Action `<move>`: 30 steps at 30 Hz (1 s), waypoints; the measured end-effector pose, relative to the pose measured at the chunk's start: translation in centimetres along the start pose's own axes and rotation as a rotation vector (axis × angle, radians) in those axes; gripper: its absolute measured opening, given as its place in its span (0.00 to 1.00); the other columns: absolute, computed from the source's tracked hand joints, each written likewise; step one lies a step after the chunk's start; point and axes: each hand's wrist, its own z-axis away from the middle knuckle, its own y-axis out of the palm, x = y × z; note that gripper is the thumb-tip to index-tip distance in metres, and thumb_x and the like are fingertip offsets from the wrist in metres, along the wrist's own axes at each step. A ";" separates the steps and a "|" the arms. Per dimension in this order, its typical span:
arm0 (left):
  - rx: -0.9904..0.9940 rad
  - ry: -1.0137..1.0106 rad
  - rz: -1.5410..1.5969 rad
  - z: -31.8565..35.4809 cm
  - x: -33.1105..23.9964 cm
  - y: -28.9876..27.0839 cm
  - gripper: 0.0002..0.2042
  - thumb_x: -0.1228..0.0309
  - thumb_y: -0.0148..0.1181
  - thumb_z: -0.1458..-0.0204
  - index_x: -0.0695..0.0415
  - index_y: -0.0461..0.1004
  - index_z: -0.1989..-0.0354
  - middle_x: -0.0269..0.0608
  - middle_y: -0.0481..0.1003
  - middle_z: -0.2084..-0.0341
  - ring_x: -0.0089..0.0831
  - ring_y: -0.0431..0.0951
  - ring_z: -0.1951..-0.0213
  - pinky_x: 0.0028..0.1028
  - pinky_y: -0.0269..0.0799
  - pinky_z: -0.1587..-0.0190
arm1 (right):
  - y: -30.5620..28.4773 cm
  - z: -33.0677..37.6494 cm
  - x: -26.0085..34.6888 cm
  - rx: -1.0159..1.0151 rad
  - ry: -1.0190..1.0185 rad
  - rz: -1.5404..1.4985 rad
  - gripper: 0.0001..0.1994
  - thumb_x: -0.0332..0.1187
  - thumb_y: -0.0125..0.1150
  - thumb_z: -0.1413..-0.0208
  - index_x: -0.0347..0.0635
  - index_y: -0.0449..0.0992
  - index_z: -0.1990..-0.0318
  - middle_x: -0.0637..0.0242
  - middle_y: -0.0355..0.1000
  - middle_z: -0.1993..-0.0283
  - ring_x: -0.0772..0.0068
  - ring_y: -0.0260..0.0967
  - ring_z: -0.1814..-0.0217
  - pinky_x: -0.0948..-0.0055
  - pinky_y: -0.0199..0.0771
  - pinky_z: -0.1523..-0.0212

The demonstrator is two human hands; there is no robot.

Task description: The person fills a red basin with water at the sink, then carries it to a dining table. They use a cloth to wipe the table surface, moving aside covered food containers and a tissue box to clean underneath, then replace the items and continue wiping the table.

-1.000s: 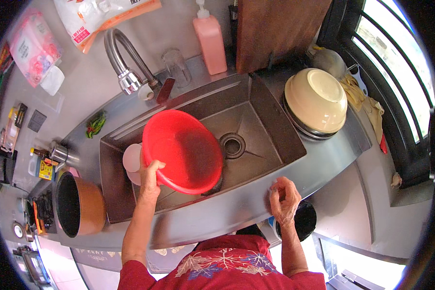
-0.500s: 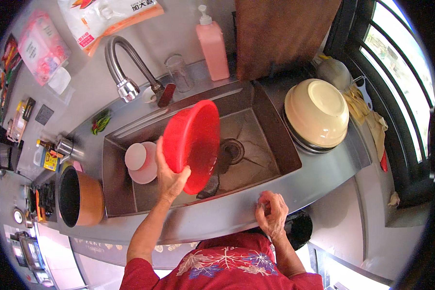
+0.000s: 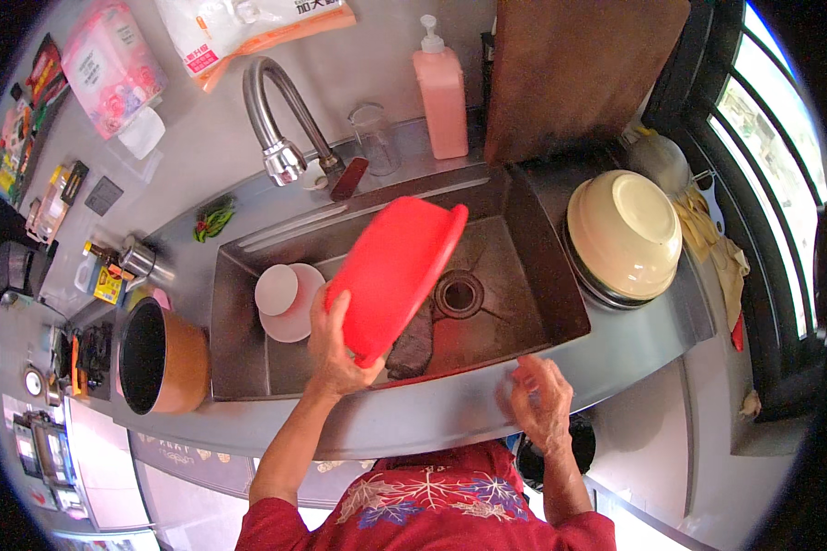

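My left hand (image 3: pixel 333 347) is closed on the rim of a red plastic basin (image 3: pixel 390 266), which is tilted on its side above the sink (image 3: pixel 533 303). The basin's mouth faces right, with mostly its outer base and wall showing. Over the counter's front edge, my right hand (image 3: pixel 542 399) hangs loosely curled, slightly blurred, and appears to hold nothing. Below the basin lies a dark grey cloth-like piece (image 3: pixel 408 347) in the sink, beside the round drain (image 3: pixel 458 294). A white bowl (image 3: pixel 277 290) and a white plate (image 3: pixel 308 317) sit at the sink's left.
A curved metal faucet (image 3: pixel 285 110) rises behind the sink, near a clear glass (image 3: pixel 373 138) and a pink pump bottle (image 3: pixel 443 101). Upturned cream bowls (image 3: pixel 625 239) stand at right, a brown pot (image 3: pixel 179 358) at left. Green peppers (image 3: pixel 213 222) lie behind. A wooden board (image 3: pixel 579 83) leans at the back.
My left hand has turned the red basin so its outside now shows instead of its inside, and moved it slightly right. My right hand has shifted a little. The view has also shifted.
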 end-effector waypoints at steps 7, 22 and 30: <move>-0.350 -0.412 0.213 4.6 2.8 -1.9 0.47 0.77 0.61 0.67 0.56 0.48 0.32 0.54 0.56 0.38 0.48 0.58 0.36 0.43 0.50 0.33 | 0.2 -7.7 2.5 0.065 -0.188 0.089 0.16 0.22 0.59 0.55 0.35 0.71 0.56 0.53 0.70 0.64 0.54 0.71 0.65 0.61 0.72 0.65; -0.654 -1.051 1.480 4.5 -2.0 -7.0 0.29 0.65 0.54 0.53 0.59 0.63 0.40 0.44 0.71 0.46 0.43 0.71 0.45 0.43 0.67 0.42 | 16.4 -30.6 -0.9 0.297 -0.567 -0.060 0.18 0.25 0.51 0.44 0.39 0.69 0.45 0.52 0.67 0.44 0.52 0.71 0.49 0.63 0.71 0.50; -0.750 -1.014 1.480 3.9 -2.9 -8.1 0.28 0.65 0.54 0.52 0.60 0.63 0.41 0.46 0.71 0.46 0.41 0.72 0.45 0.43 0.67 0.42 | 22.5 -34.6 -1.6 0.315 -0.391 -0.040 0.13 0.31 0.54 0.44 0.40 0.74 0.51 0.51 0.76 0.59 0.49 0.75 0.59 0.59 0.75 0.57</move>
